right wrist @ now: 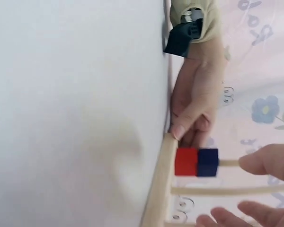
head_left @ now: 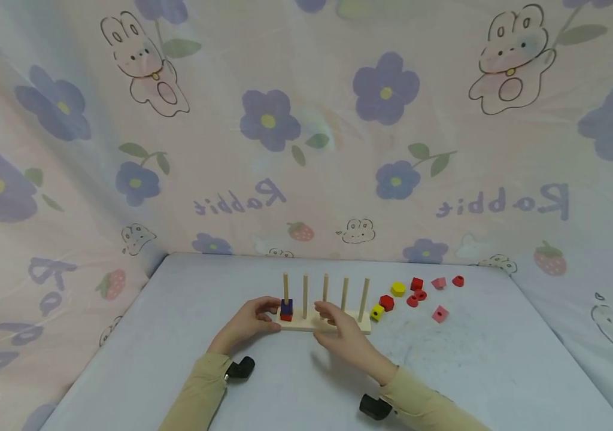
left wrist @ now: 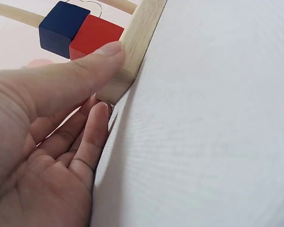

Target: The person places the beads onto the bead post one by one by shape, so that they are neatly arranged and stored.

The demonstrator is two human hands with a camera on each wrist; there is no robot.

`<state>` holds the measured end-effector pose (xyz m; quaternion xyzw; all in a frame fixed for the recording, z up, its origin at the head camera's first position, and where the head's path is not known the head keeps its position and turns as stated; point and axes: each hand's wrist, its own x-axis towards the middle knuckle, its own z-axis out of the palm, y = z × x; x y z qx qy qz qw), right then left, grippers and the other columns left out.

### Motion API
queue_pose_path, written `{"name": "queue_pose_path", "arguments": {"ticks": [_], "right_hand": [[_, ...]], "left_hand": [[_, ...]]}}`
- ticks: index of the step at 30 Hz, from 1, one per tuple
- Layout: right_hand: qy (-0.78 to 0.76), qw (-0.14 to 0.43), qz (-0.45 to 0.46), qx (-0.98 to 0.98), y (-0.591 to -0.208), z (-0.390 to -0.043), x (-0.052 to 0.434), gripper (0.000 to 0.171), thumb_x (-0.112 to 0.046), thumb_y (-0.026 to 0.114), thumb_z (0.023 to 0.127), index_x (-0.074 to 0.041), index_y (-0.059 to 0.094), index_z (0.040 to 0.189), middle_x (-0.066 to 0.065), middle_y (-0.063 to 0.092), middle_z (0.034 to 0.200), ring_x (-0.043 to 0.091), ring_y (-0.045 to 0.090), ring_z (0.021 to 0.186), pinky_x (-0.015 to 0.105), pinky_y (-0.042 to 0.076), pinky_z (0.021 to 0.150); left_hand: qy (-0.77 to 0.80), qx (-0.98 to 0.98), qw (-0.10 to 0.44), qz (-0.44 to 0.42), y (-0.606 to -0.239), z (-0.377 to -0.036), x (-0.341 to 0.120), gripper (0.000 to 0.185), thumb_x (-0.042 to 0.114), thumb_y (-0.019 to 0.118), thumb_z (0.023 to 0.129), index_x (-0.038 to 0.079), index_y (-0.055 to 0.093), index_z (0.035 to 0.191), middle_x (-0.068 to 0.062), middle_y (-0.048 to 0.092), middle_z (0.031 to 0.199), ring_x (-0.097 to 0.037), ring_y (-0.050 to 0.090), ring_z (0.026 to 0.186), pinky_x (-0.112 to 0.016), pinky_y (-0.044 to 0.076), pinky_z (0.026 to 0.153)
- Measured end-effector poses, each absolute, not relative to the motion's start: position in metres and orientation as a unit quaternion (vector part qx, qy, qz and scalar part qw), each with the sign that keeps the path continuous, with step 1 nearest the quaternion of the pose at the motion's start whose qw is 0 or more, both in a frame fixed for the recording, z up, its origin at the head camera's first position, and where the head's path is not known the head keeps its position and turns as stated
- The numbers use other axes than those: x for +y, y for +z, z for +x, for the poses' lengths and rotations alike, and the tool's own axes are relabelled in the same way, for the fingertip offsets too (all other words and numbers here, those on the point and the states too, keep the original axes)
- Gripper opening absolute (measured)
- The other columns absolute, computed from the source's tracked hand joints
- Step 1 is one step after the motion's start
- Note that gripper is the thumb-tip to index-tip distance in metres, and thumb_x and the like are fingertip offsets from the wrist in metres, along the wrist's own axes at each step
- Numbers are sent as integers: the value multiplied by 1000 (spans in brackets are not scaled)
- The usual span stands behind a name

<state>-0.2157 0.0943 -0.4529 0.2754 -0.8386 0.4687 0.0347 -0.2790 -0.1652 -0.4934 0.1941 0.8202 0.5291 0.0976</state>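
A wooden peg board (head_left: 298, 327) with several upright pegs stands on the table. On its leftmost peg, a dark blue cube (head_left: 287, 306) sits on top of a red cube (head_left: 286, 318). My left hand (head_left: 249, 318) grips the left end of the board; in the left wrist view its thumb (left wrist: 97, 59) presses the board beside the red cube, fingers at the end. My right hand (head_left: 345, 335) hovers before the middle pegs with nothing in it, thumb and fingers spread apart. In the right wrist view its fingers (right wrist: 267, 161) are near the pegs, away from the cubes.
Right of the board lie loose wooden pieces: a yellow block with a hole (head_left: 377, 312), a red hexagon (head_left: 387, 303), a yellow hexagon (head_left: 398, 289), a red cube (head_left: 416, 284), a pink block (head_left: 440, 314) and several other small pieces. A printed curtain (head_left: 328, 149) hangs behind the table.
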Motion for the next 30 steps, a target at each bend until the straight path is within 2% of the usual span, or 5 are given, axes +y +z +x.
{"name": "queue_pose_path", "arguments": {"ticks": [8,14,20,25,30], "right_hand": [[506,36,231,-830,-408,-199,146,32,-6,64,80,-9,54,111,7,57,106,30,54,99,47,43,81],[465,108,210,-853,-410,-218,195,37,-21,65,81,-11,53,114,2,57,107,22,55,97,41,45,80],[398,177,181,-882,-408,-248,237,40,-11,64,81,-6,50,118,8,57,111,23,54,99,42,45,80],[370,178,169,-896,-416,-274,264,45,-6,64,80,-3,47,121,14,56,110,31,51,102,49,41,83],[358,148,163,-907,-435,-300,287,46,-3,65,79,-2,46,121,16,56,109,34,48,104,51,39,85]], "left_hand": [[534,817,90,198,-501,-284,-171,56,16,76,69,11,52,118,-5,56,104,-21,56,81,-30,45,74],[525,825,83,192,-501,-283,-174,54,16,76,69,11,53,118,-6,55,104,-20,55,82,-30,45,73],[528,823,85,192,-499,-281,-173,56,18,76,69,10,52,119,-6,56,104,-19,55,82,-31,45,74],[524,827,88,185,-502,-282,-171,55,21,76,70,14,52,119,-3,55,105,-19,55,84,-31,44,75],[527,824,89,189,-504,-284,-168,55,21,76,69,15,53,118,-3,55,105,-19,55,84,-32,45,76]]}}
